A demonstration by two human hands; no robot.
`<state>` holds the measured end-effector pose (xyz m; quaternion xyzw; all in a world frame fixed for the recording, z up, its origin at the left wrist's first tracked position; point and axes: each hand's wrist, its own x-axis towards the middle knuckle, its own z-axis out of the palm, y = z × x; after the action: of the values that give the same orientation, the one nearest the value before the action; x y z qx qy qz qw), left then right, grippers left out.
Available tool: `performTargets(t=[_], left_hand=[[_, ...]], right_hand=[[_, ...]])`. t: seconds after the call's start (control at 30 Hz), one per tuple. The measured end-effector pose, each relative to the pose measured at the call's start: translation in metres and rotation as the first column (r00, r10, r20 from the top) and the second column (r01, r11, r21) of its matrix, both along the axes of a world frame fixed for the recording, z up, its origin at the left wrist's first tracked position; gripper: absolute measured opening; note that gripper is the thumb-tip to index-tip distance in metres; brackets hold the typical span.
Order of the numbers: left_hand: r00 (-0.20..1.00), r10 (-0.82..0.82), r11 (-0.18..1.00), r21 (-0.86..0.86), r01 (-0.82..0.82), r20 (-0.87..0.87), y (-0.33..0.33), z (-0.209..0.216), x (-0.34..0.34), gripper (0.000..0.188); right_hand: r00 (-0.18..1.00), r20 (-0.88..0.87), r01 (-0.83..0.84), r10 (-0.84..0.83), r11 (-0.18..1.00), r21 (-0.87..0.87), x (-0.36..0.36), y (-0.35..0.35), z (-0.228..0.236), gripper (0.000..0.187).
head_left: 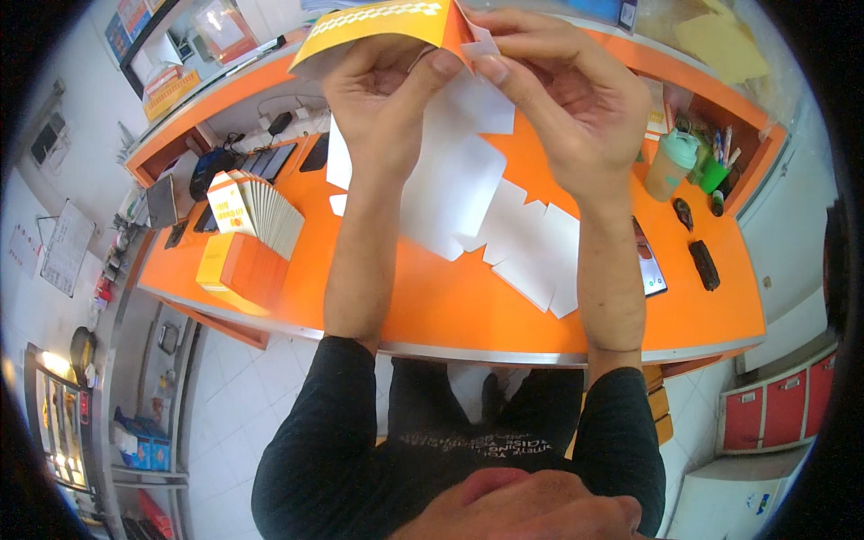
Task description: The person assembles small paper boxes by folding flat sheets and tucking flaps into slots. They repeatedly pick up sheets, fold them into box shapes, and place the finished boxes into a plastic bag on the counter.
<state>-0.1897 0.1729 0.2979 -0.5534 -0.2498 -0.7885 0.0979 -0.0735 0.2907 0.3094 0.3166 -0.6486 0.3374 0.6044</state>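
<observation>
Up at the top edge of the view, both hands grip a small yellow and orange cardboard carton (373, 25). My left hand (382, 103) has its fingers inside the carton and its thumb at the folded corner. My right hand (580, 112) pinches a pale flap at the carton's right end between thumb and fingers. Part of the carton lies beyond the picture. Below the hands, several flat carton blanks (454, 184) lie white side up, overlapping on the orange desk (432, 310). One notched blank (537, 247) sits nearest my right forearm.
At left stand a fanned stack of flat cartons (270, 211) and an orange carton (236, 270). A phone (648, 261), a shaker bottle (670, 164), a green pen cup (714, 174) and a black case (704, 265) are at right. A raised orange shelf (225, 76) borders the far side.
</observation>
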Motion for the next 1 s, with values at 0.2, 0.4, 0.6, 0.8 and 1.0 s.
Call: performTargets(t=[0.2, 0.4, 0.6, 0.8, 1.0], left_hand=[[0.991, -0.131, 0.989, -0.078, 0.129, -0.03, -0.004, -0.002, -0.005, 0.036], [0.96, 0.095, 0.982, -0.134, -0.134, -0.264, -0.006, 0.003, 0.016, 0.03], [0.962, -0.013, 0.923, -0.374, -0.094, -0.273, -0.017, 0.0, 0.008, 0.024], [0.968, -0.05, 0.896, -0.439, -0.065, -0.245, -0.012, -0.003, -0.006, 0.018], [0.985, -0.088, 0.827, -0.563, -0.009, -0.146, -0.008, -0.003, 0.002, 0.016]], right_hand=[[0.961, -0.089, 0.274, -0.263, 0.949, 0.157, 0.007, -0.009, 0.003, 0.022], [0.884, -0.073, 0.466, -0.462, 0.855, 0.227, 0.02, 0.003, 0.009, 0.04], [0.992, -0.014, 0.122, -0.122, 0.978, 0.168, 0.008, 0.006, 0.007, 0.026], [0.995, 0.084, 0.046, -0.06, 0.986, 0.163, 0.006, 0.0, 0.004, 0.021], [0.998, 0.02, 0.054, -0.052, 0.993, -0.101, 0.005, -0.012, 0.003, 0.015]])
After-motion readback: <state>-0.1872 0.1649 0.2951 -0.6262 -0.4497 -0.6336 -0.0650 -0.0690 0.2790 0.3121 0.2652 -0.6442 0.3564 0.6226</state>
